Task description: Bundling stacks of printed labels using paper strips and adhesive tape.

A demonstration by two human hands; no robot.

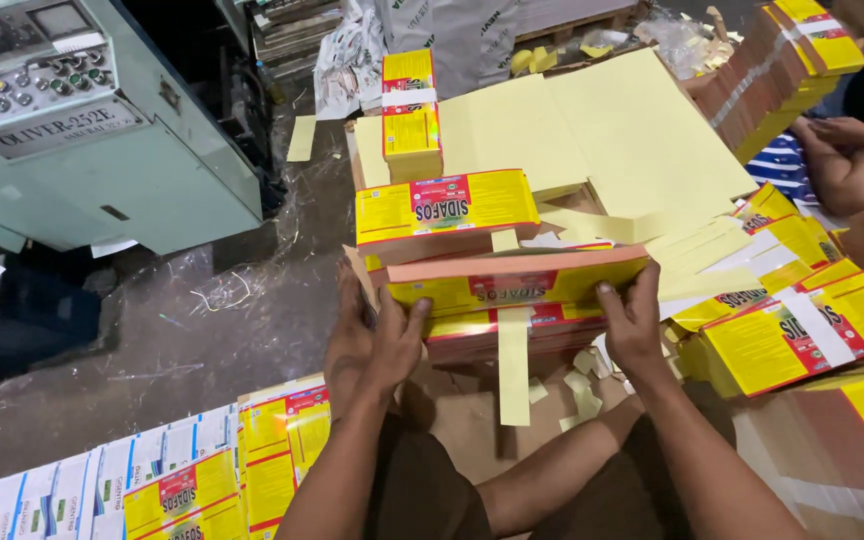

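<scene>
Both my hands grip a thick bundle of flat yellow and red printed carton blanks (pixel 512 290). My left hand (pixel 372 345) clasps its left end and my right hand (pixel 632 325) its right end. A pale yellow paper strip (pixel 514 365) hangs down over the bundle's front. Another bundle of the same blanks (pixel 447 208) lies just behind it, and a third narrow bundle (pixel 412 115) stands farther back.
Large pale yellow sheets (pixel 602 130) lie behind the bundles. More banded yellow bundles (pixel 802 330) sit to the right and lower left (pixel 222 480). A pale green machine (pixel 82 120) stands at the upper left. Another person's arm (pixel 852 160) rests at the far right.
</scene>
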